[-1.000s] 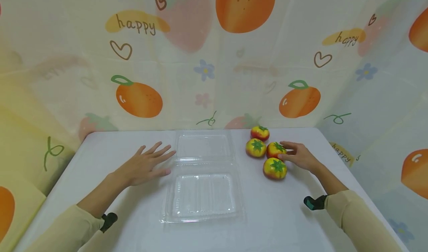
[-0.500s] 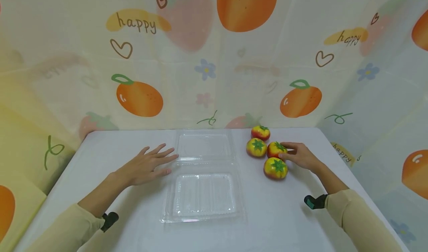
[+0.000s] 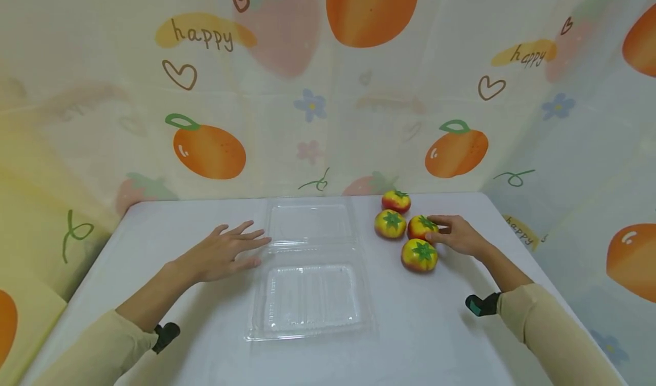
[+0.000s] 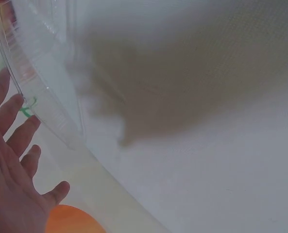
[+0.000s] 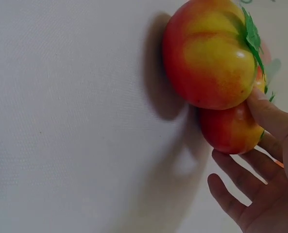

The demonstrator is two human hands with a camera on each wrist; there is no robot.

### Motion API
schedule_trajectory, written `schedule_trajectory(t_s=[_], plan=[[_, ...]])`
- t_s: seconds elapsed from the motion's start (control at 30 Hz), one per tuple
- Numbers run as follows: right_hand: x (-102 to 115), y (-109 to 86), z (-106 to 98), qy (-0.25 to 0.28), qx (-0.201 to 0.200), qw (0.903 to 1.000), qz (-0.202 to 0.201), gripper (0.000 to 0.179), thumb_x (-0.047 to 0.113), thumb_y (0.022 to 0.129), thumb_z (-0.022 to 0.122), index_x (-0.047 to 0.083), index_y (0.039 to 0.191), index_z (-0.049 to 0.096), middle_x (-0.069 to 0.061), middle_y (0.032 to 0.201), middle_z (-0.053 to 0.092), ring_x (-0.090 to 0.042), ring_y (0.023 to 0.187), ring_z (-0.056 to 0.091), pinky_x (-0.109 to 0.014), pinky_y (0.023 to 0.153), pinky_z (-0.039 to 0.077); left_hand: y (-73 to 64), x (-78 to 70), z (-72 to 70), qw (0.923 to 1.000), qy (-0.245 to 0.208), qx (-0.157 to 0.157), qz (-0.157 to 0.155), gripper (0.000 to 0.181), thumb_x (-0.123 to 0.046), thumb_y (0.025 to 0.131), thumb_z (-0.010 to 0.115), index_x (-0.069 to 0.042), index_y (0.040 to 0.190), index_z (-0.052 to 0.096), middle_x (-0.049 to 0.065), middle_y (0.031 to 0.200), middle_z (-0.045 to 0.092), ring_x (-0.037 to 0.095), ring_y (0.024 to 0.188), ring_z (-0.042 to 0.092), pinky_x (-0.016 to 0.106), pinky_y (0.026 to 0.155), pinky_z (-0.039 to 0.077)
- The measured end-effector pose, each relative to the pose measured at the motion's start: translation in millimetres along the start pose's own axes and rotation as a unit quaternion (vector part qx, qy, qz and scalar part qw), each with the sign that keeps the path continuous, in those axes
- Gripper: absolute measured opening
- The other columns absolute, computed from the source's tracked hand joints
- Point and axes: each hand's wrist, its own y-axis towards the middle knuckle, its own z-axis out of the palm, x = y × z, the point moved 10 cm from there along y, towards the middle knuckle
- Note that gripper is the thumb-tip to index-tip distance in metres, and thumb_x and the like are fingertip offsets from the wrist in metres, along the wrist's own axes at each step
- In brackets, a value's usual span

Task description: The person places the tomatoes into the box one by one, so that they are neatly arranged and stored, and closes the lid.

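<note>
Several yellow-and-red tomatoes with green star-shaped tops stand in a cluster on the right half of the table. My right hand (image 3: 457,237) holds the rightmost tomato (image 3: 417,226) from its right side, thumb toward me and fingers around the far side. In the right wrist view this tomato (image 5: 228,131) sits partly behind the nearer tomato (image 5: 207,53). A clear plastic clamshell box (image 3: 314,330) lies unfolded at the middle, lid (image 3: 312,221) at the back. My left hand (image 3: 220,255) is spread at the box's left side, fingertips right by the hinge area, holding nothing.
Two more tomatoes, a yellowish one (image 3: 390,224) and a redder one (image 3: 396,201), stand left of and behind the held one. The white table (image 3: 435,340) ends at a fruit-printed curtain (image 3: 277,147) at the back and sides.
Both hands stay almost where they were, the right at the same tomato. The head view has shifted slightly.
</note>
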Motion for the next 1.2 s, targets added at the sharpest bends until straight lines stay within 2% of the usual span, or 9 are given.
schedule_trajectory(t_s=[0.4,0.77,0.97,1.2], plan=[[12,-6.8,-14,-0.056,0.014,0.9979,-0.030,0.066,0.031,0.096,0.067,-0.011,0.142,0.045,-0.033,0.141,0.048,-0.049,0.122,0.053,-0.052,0.094,0.053,-0.3,-0.1,-2.5,0.9999,-0.007,0.007,-0.008,0.050,-0.042,0.099,0.058,-0.020,0.144,0.055,0.008,0.148,0.052,0.041,0.144,0.031,0.072,0.106,0.027],[24,-10.8,-31,-0.060,0.012,0.9974,-0.037,0.065,0.026,0.094,0.070,-0.008,0.143,0.045,-0.030,0.140,0.051,-0.048,0.123,0.051,-0.050,0.093,0.053,-1.8,0.8,-0.5,0.9999,-0.005,0.008,-0.010,0.051,-0.042,0.099,0.057,-0.020,0.145,0.054,0.008,0.148,0.051,0.040,0.145,0.031,0.072,0.106,0.028],[46,-14.5,-42,-0.061,0.002,0.9961,-0.063,0.064,0.025,0.094,0.070,-0.007,0.144,0.045,-0.028,0.139,0.053,-0.049,0.123,0.052,-0.051,0.094,0.053,-1.8,0.0,-0.4,1.0000,-0.005,0.004,-0.006,0.051,-0.042,0.099,0.057,-0.019,0.144,0.055,0.009,0.148,0.052,0.040,0.145,0.031,0.072,0.106,0.028],[81,-18.4,-37,-0.057,0.016,0.9934,-0.098,0.061,0.021,0.094,0.070,-0.007,0.143,0.046,-0.028,0.140,0.052,-0.049,0.123,0.053,-0.051,0.094,0.052,-1.0,-0.3,0.3,0.9999,-0.009,0.002,-0.007,0.050,-0.042,0.098,0.058,-0.019,0.143,0.056,0.009,0.147,0.052,0.040,0.144,0.032,0.073,0.105,0.027]])
